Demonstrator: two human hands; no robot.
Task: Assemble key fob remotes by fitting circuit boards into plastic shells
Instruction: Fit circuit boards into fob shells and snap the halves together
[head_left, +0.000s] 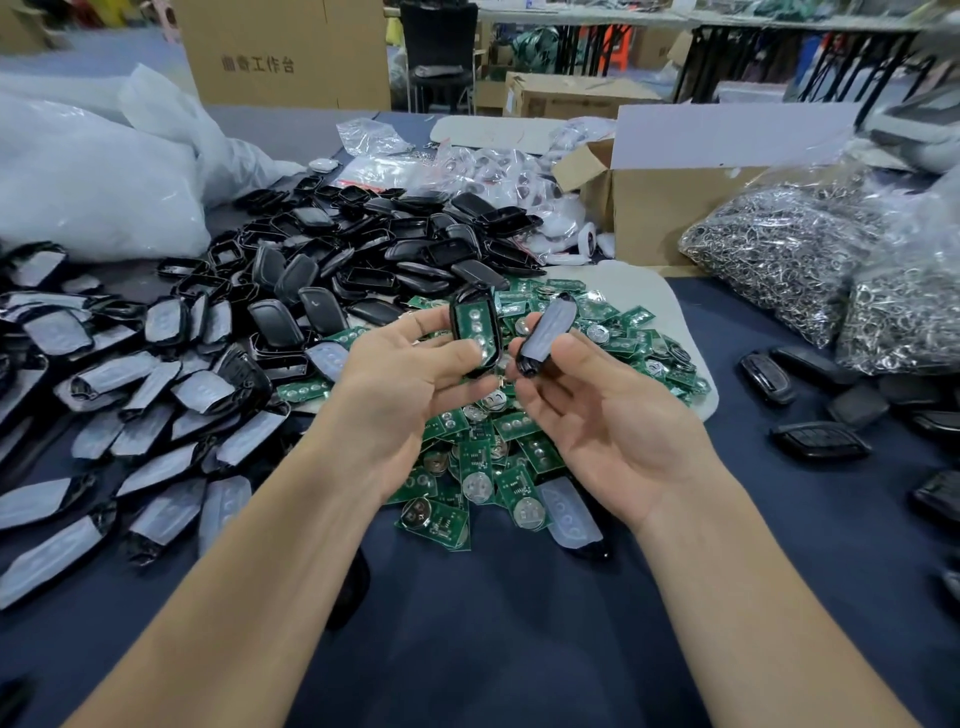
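just above the heap of loose circuit boards (483, 457), holds up a black shell (464, 297) in the left hand (410, 374), thumb and fingers clamped on its sides, with a green board (475, 325) seated inside, face up. pinches a second shell half (545, 335), pale pad showing, between thumb and fingertips of the right hand (608, 426), tilted, just beside the first and apart from it. beyond, on the dark table (519, 649), piled black shells (363, 249); at right, bags of metal rings (789, 260) by a cardboard box (649, 208).

Assembly workshop: heaped shells (332, 249), circuit boards (483, 447), cartons (283, 52).
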